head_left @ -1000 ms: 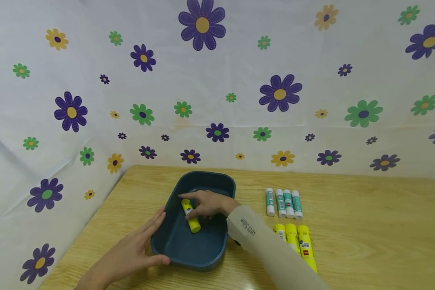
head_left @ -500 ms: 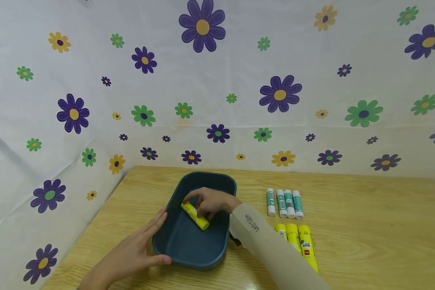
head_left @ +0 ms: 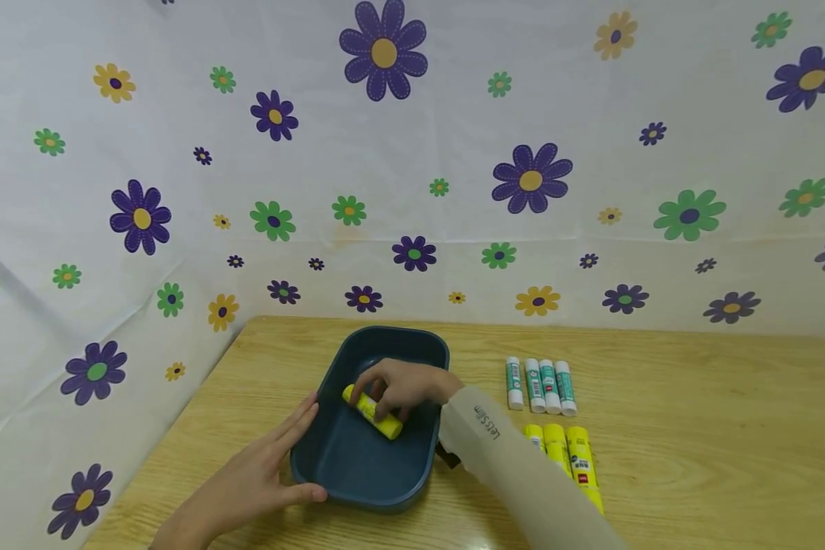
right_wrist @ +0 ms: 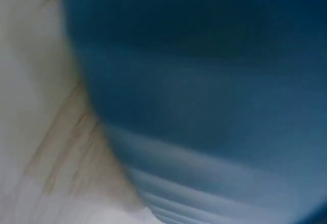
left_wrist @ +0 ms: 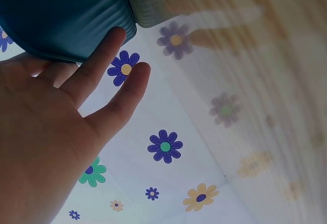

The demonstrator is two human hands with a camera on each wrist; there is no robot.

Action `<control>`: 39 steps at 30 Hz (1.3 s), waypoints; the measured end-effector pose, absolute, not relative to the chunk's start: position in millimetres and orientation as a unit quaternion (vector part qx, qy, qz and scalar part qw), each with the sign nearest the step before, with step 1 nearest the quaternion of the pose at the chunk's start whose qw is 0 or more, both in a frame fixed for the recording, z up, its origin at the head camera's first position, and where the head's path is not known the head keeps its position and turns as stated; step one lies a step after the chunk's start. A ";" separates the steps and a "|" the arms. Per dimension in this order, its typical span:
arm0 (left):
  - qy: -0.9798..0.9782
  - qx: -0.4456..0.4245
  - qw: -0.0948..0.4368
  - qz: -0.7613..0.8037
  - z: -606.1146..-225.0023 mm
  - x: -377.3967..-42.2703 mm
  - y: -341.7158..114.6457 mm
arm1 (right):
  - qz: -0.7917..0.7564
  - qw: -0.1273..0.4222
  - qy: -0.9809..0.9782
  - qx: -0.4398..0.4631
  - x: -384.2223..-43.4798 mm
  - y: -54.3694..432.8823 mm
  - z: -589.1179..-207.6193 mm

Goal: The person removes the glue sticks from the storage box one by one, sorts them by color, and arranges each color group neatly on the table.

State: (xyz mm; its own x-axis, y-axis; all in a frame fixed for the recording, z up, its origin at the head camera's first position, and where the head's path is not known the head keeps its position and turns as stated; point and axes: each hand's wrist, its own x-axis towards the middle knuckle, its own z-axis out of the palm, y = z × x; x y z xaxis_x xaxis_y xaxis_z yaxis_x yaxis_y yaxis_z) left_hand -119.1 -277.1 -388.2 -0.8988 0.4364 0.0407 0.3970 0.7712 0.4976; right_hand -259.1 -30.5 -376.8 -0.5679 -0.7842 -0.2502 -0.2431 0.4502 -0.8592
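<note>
A dark blue plastic bin (head_left: 364, 470) stands on the wooden table, tilted slightly in the head view. Inside it lies a yellow glue stick (head_left: 389, 428), set diagonally. My right hand (head_left: 404, 384) reaches over the bin's right rim and grips this stick with curled fingers and thumb; the hand covers part of it. Along the bin's left outer side my left hand (head_left: 250, 473) rests with straight, spread fingers, its thumb near the front corner. The left wrist view shows those fingers (left_wrist: 104, 55) against the bin wall (left_wrist: 66, 14). Only the bin's wall (right_wrist: 194, 101) fills the right wrist view.
Right of the bin, several white-and-green glue sticks (head_left: 550, 386) lie in a row. Nearer the person are more yellow glue sticks (head_left: 581, 458), partly hidden by the right sleeve (head_left: 516, 466). A flowered white cloth (head_left: 454, 114) hangs behind the wooden table (head_left: 715, 428).
The yellow glue stick has turned more diagonal, its near end swinging right. My right hand's extended index finger has curled down onto the stick. My left hand stays at the bin.
</note>
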 end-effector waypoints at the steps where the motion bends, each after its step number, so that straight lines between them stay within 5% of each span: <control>1: 0.941 0.222 0.037 0.254 -388.4 -119.1 -277.0 | -0.424 0.331 0.777 -0.326 -259.4 -28.2 -375.1; 21: 0.941 0.229 0.011 0.247 -390.8 -118.2 -277.8 | -0.551 0.249 0.732 -0.314 -241.3 68.4 -314.0; 39: 0.940 0.239 0.001 0.244 -392.4 -119.7 -278.6 | -0.540 0.177 0.789 -0.233 -189.0 166.5 -319.7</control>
